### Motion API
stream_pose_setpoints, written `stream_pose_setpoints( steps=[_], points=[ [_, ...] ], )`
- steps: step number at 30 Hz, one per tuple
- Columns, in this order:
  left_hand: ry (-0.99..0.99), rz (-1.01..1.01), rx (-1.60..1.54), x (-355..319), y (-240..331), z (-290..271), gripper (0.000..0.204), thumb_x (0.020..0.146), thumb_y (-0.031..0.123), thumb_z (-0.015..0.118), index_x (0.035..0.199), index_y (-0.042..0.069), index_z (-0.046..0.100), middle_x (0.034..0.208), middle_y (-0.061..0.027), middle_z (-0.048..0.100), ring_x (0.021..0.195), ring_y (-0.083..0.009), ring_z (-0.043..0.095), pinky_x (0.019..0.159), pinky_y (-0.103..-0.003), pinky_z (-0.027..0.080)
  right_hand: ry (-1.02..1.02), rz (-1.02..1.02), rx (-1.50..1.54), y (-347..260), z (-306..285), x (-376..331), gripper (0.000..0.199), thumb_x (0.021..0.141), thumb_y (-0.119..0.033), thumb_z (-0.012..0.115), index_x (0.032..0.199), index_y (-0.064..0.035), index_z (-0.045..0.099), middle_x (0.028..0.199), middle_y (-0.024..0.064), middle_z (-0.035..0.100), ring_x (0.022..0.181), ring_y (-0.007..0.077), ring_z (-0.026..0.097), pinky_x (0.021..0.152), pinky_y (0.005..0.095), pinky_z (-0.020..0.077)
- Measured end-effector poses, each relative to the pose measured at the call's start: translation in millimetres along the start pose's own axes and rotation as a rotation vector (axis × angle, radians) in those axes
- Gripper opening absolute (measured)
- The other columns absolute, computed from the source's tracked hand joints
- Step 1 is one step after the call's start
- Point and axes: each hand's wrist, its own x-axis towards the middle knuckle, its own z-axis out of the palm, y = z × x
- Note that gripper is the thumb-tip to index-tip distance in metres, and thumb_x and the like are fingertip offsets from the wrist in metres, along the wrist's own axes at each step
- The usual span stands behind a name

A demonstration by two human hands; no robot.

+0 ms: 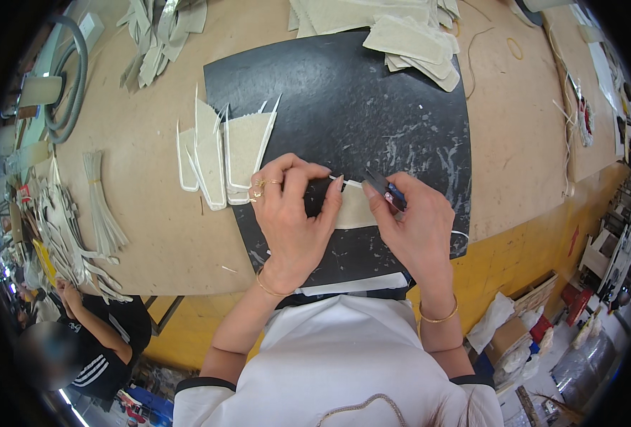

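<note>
A beige fabric piece lies on a black mat in front of me, partly hidden by my hands. Along its upper edge runs a narrow white strip. My left hand pinches the strip's left end between thumb and forefinger. In my right hand is a small cutting tool, apparently thread snips, with dark pointed blades and some blue at the grip. Its tips point up and left, just above the strip, while my right thumb rests near the strip's right end. Several beige pieces edged in white lie left of my hands.
Stacked beige pieces overlap the mat's far right corner. Grey strips lie far left, and bundled pale strips lie nearer on the left. A grey hose curls at the table's left. Another person works at lower left.
</note>
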Motion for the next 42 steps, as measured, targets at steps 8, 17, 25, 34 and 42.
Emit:
stream_pose_setpoints(
  steps=[8,17,25,34,42],
  points=[
    [-0.247,0.373,0.304,-30,15,-14,0.041,0.080,0.007,0.068,0.120,0.010,0.065,0.139,-0.0039,0.059,0.124,-0.0226,0.054,0.092,-0.035,0.038,-0.025,-0.004,-0.030,2,-1,3,0.027,0.088,-0.028,0.072,0.080,-0.0028,0.067,0.059,0.0088,0.060,0.053,0.0245,0.059,0.052,0.0350,0.0442],
    [-0.362,0.386,0.517,-39,21,-10,0.037,0.087,0.012,0.062,0.124,0.007,0.062,0.145,-0.0081,0.053,0.129,-0.0253,0.052,0.105,-0.039,0.037,-0.060,-0.050,0.078,12,-26,6,0.029,0.087,-0.025,0.075,0.081,0.0015,0.066,0.056,0.0103,0.055,0.047,0.0171,0.048,0.048,0.0312,0.0378],
    [-0.439,0.352,0.629,-43,30,-9,0.044,0.089,0.014,0.060,0.132,0.006,0.054,0.147,-0.0098,0.052,0.138,-0.0248,0.047,0.118,-0.042,0.022,-0.136,0.042,0.081,24,-51,-7,0.021,0.085,-0.022,0.076,0.085,-0.0028,0.068,0.071,0.0096,0.065,0.057,0.0240,0.062,0.052,0.0344,0.0447],
    [-0.431,0.319,0.554,-43,33,-6,0.052,0.091,0.013,0.059,0.140,0.003,0.047,0.147,-0.0127,0.051,0.141,-0.0249,0.044,0.121,-0.045,0.014,-0.079,0.032,0.090,38,-40,-6,0.019,0.086,-0.017,0.077,0.082,-0.0012,0.067,0.058,0.0019,0.052,0.051,0.0085,0.043,0.048,0.0263,0.0335],
    [-0.398,0.261,0.543,-46,37,4,0.058,0.087,0.006,0.058,0.144,-0.001,0.047,0.146,-0.0155,0.051,0.141,-0.0258,0.044,0.122,-0.048,0.003,-0.127,0.063,0.042,43,-41,-5,0.024,0.086,-0.025,0.075,0.085,-0.0021,0.068,0.071,0.0109,0.065,0.056,0.0255,0.060,0.052,0.0352,0.0443]
  ],
)
